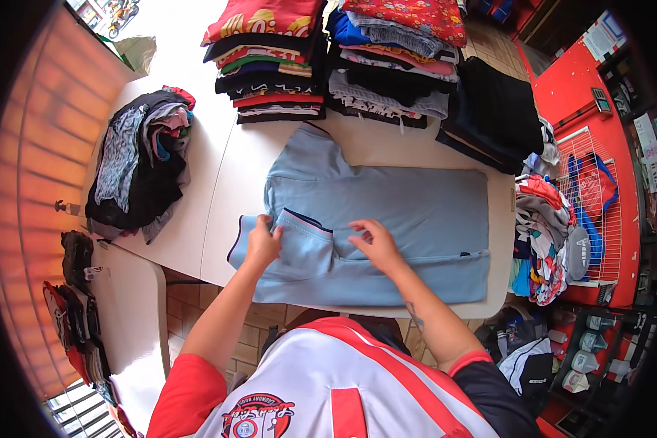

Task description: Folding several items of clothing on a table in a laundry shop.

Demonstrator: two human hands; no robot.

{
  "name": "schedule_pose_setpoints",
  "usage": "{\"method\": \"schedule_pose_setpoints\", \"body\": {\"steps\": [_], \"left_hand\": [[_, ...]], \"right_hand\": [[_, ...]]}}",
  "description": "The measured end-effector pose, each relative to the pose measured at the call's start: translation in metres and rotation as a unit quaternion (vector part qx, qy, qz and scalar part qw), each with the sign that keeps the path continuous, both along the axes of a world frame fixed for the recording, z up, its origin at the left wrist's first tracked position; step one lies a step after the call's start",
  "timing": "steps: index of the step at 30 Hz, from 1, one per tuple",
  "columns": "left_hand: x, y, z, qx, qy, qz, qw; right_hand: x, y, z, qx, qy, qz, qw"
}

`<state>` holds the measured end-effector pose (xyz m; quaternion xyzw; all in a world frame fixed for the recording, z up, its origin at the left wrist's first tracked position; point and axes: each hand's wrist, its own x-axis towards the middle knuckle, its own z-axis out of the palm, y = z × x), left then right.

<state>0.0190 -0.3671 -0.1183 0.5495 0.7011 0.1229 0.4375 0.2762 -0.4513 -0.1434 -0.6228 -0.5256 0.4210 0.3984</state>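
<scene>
A light blue polo shirt (405, 208) lies across the white table in front of me, its near side folded inward over the body. One sleeve (306, 246), edged with a dark and pink trim, is turned back on top near the collar end. My left hand (264, 241) grips the cloth between that sleeve and the collar (236, 241). Over the middle of the shirt, my right hand (376, 245) holds nothing, its fingers curled but apart. The other sleeve (309, 153) spreads out toward the far side.
Two tall stacks of folded clothes (274, 82) (394, 71) stand at the table's far side, beside folded black garments (498, 109). A loose clothes heap (142, 159) lies on the left. More clothes (545, 235) pile up past the right edge, near a white wire rack (591, 208).
</scene>
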Motion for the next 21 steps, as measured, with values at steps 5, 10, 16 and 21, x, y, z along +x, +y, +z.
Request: {"method": "schedule_pose_setpoints", "body": {"steps": [5,10,16,21], "left_hand": [[0.002,0.012,-0.014,0.053,0.054,-0.027,0.997],[-0.037,-0.006,-0.002,-0.076,-0.279,0.057,0.956],[-0.065,-0.028,0.003,-0.108,-0.428,0.078,0.894],[-0.067,-0.04,0.009,-0.142,-0.409,0.051,0.9]], "right_hand": [[-0.045,0.052,0.014,-0.169,-0.062,0.163,0.97],[-0.055,0.038,0.018,-0.027,-0.108,0.171,0.979],[-0.055,0.016,0.053,-0.032,-0.308,0.277,0.91],[-0.042,0.001,0.039,0.096,-0.336,0.261,0.9]]}}
